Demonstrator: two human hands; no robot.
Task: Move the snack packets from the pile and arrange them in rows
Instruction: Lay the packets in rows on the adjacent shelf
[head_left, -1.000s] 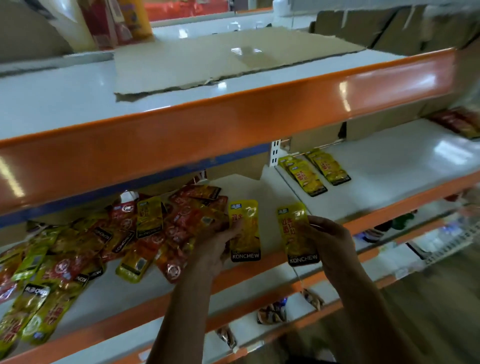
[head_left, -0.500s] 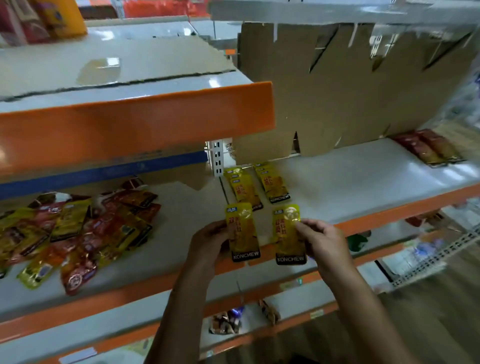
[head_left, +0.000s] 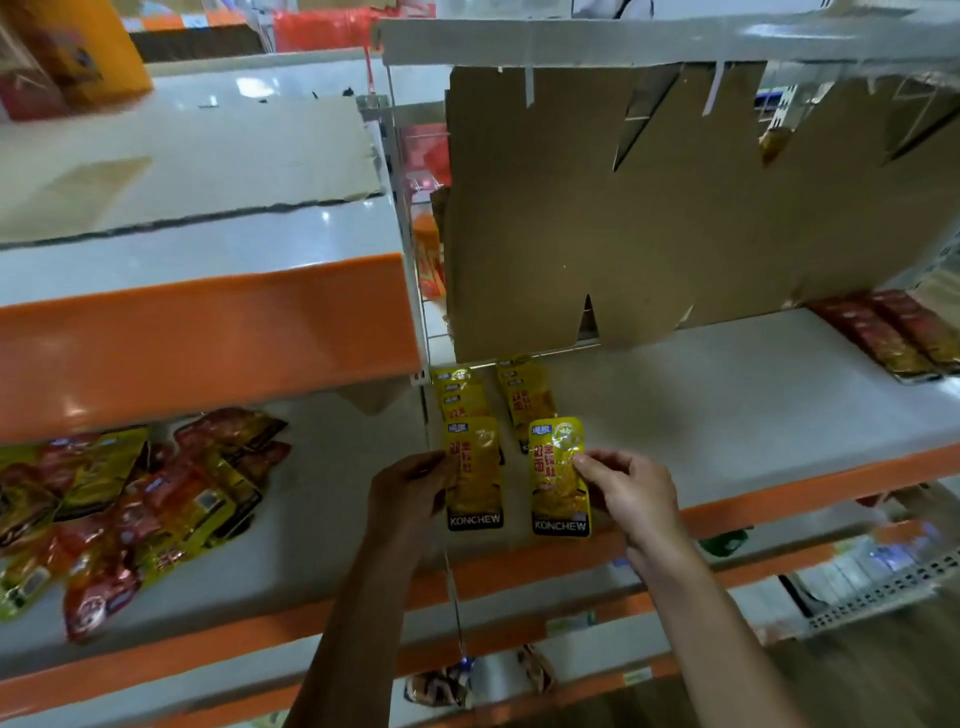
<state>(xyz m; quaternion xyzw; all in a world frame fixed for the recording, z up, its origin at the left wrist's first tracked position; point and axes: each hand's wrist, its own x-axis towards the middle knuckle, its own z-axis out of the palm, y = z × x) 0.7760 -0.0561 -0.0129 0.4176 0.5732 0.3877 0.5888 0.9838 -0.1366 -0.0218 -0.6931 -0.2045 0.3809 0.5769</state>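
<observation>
Hands gripped one yellow packet each: left hand (head_left: 410, 483) on the left packet (head_left: 474, 475), right hand (head_left: 626, 491) on the right packet (head_left: 558, 478), near two yellow rows (head_left: 491, 397); pile (head_left: 130, 512) lay far left.

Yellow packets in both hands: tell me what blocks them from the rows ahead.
Nothing visible does. The left hand and right hand each hold a yellow packet just in front of the two yellow rows; bare white shelf lies beside them.

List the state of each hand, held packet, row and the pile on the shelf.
Left hand: pinches left packet.
Right hand: pinches right packet.
Yellow rows: two, lying flat at the cardboard.
Pile: jumbled, red and yellow mixed.
Red packets: flat, far right.
</observation>
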